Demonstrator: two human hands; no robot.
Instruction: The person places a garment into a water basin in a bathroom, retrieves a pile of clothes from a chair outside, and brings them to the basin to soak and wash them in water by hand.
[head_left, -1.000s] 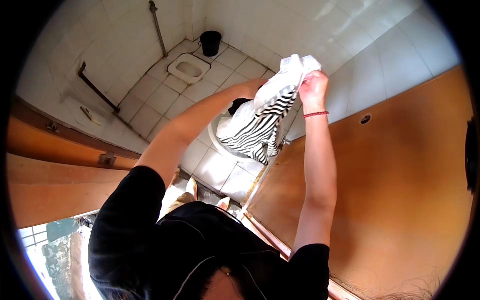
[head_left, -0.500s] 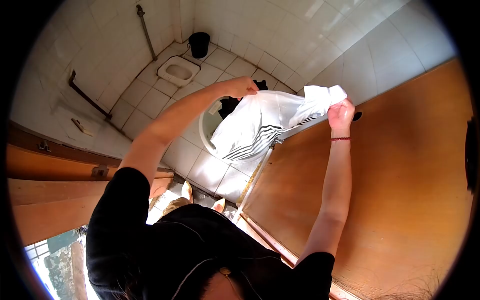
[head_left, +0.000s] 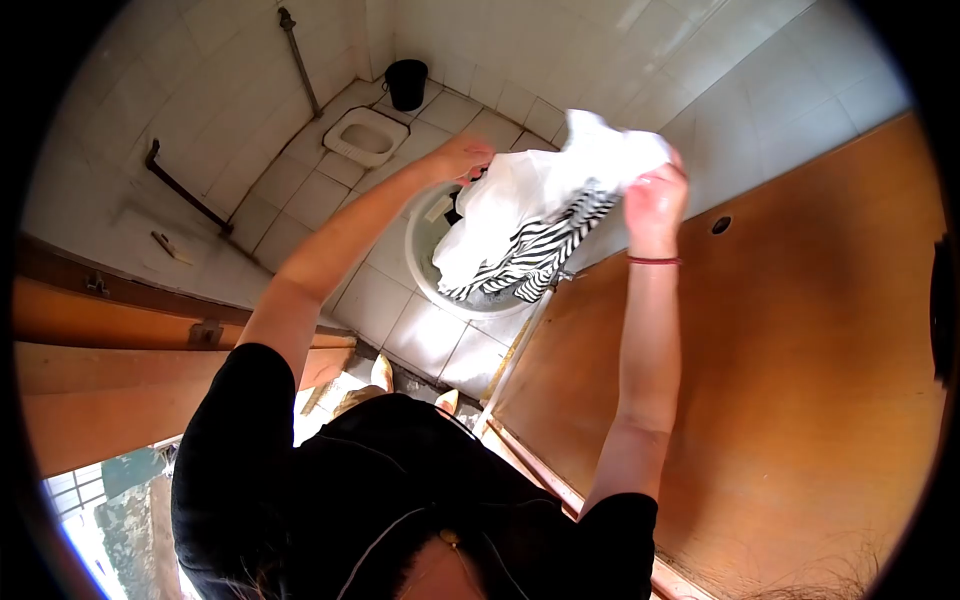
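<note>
A white garment with black stripes hangs bunched above a pale round basin, its lower folds reaching into the basin. My right hand grips the garment's upper right end, fingers closed round the white cloth. At the garment's upper left edge is my left hand; motion smears its fingers, and whether they still touch the cloth cannot be made out. Water shows at the basin's bottom, and a dark cloth shows at its left inside, partly behind the garment.
A squat toilet is set in the tiled floor, with a black bucket behind it. To the right stands a wooden door close to my right arm. Pipes run along the left wall.
The garment has shifted up and left and bunched together, showing more stripes. My right hand has moved left and slightly up; my left hand has moved left, away from the middle of the cloth.
</note>
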